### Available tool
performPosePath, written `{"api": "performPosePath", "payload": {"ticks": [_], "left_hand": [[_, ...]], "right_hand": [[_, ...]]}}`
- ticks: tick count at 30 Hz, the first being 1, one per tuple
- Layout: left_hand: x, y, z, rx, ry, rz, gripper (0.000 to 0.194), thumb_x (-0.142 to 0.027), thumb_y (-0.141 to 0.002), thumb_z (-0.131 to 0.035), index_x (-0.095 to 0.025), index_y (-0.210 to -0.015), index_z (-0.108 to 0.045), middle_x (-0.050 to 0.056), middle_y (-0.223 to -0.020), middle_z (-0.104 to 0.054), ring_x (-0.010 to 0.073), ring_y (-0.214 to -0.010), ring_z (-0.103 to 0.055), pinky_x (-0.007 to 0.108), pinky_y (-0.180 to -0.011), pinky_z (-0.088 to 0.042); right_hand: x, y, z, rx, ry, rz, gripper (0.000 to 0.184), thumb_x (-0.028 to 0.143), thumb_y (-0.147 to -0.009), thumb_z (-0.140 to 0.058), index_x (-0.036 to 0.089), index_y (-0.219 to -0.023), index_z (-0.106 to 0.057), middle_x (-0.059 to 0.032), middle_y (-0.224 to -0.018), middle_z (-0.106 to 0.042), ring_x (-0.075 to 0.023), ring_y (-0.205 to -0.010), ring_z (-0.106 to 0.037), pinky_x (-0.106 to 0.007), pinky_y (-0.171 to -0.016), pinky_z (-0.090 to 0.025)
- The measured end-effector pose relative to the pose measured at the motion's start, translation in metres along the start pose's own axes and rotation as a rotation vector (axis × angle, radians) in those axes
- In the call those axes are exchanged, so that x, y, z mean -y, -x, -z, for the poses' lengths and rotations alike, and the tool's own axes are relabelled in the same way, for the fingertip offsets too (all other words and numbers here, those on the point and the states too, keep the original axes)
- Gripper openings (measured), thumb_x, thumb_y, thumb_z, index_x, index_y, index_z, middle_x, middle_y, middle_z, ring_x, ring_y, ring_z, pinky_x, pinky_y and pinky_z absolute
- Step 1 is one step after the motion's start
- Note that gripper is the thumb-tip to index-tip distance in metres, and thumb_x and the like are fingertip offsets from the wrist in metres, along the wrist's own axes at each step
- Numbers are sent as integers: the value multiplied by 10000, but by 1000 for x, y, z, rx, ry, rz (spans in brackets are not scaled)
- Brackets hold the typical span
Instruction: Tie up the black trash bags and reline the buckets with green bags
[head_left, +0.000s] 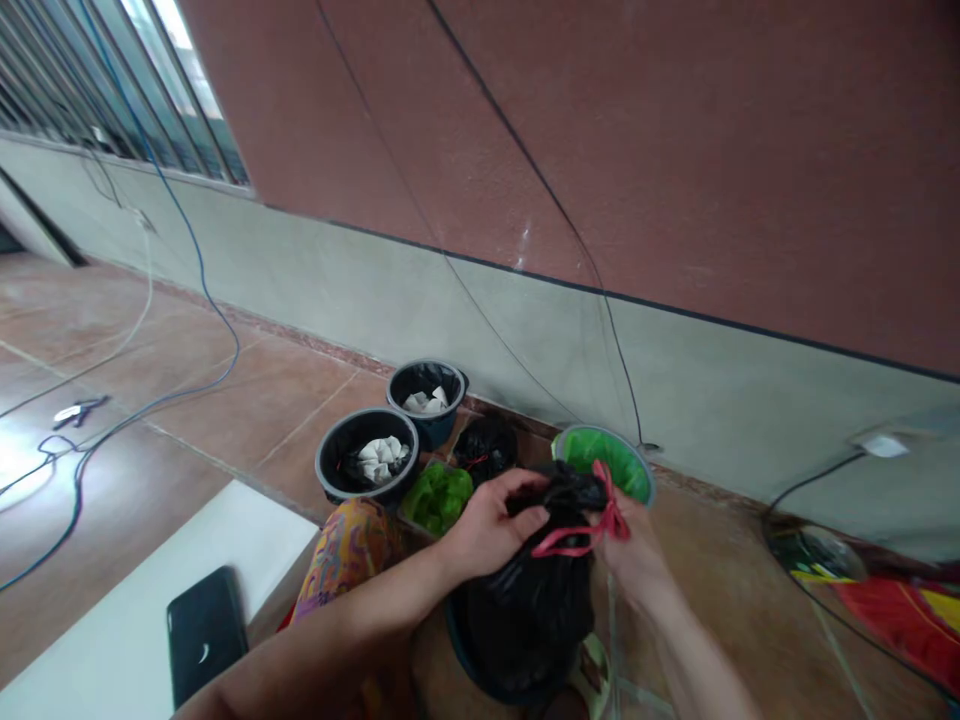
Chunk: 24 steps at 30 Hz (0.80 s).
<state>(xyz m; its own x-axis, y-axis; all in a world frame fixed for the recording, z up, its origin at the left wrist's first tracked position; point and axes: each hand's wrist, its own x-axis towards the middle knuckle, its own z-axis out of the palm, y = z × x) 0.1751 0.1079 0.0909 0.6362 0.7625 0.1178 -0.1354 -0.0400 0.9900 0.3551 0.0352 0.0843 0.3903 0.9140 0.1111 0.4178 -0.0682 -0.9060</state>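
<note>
A black garbage bag (pixel 536 610) stands gathered in front of me, over a dark bin (pixel 469 650) whose rim shows at its left. My left hand (pixel 491 525) is closed on the left side of the bag's bunched top, thumb and fingers bent. On the other side my right hand (pixel 634 550) grips the bunched neck beside a red drawstring (pixel 611 520), which is looped there with an end trailing left. The right fingers are partly hidden by the bag and the drawstring.
Two lined bins, a nearer one (pixel 326 455) and a farther one (pixel 394 395), hold crumpled white paper. A green-lined bin (pixel 649 485), a tied black bag (pixel 487 445) and green bags (pixel 439 497) are close by. A phone (pixel 206 630) lies on a white board (pixel 90 640). Cables cross the floor.
</note>
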Motion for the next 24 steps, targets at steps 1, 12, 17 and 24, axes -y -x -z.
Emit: {"api": "performPosePath", "payload": {"ticks": [1, 12, 17, 24], "left_hand": [[-9, -6, 7, -56, 32, -36, 317, -269, -791, -691, -155, -1087, -686, 77, -1037, -701, 184, -963, -636, 273, -891, -489], [20, -72, 77, -403, 64, 50, 180, -287, -740, -687, -159, -866, -693, 3, -754, -679, 109, -655, -598, 199, -608, -478], [55, -84, 88, -367, 20, 157, 154, -258, -737, -662, -148, -828, -718, 22, -733, -689, 112, -654, -601, 189, -589, -449], [81, -111, 101, -422, 190, 299, 135, -254, -693, -699, -139, -763, -704, 38, -762, -706, 108, -644, -607, 196, -608, -488]], "right_hand": [[17, -15, 7, -6, -82, 4, 304, 424, -761, -635, 186, -941, -698, -81, -890, -740, -229, -809, -669, -368, -786, -554], [10, -170, -2, -88, -201, 96, 274, 420, -727, -660, 172, -845, -660, -16, -767, -696, -166, -771, -636, -311, -767, -517], [-81, -207, -45, -83, 443, -105, 226, 281, -832, -524, 151, -882, -702, -112, -866, -716, -245, -855, -660, -352, -792, -490], [-198, -232, -107, 52, 760, -329, 288, 232, -876, -479, 147, -969, -738, -165, -960, -719, -255, -926, -677, -304, -775, -481]]}}
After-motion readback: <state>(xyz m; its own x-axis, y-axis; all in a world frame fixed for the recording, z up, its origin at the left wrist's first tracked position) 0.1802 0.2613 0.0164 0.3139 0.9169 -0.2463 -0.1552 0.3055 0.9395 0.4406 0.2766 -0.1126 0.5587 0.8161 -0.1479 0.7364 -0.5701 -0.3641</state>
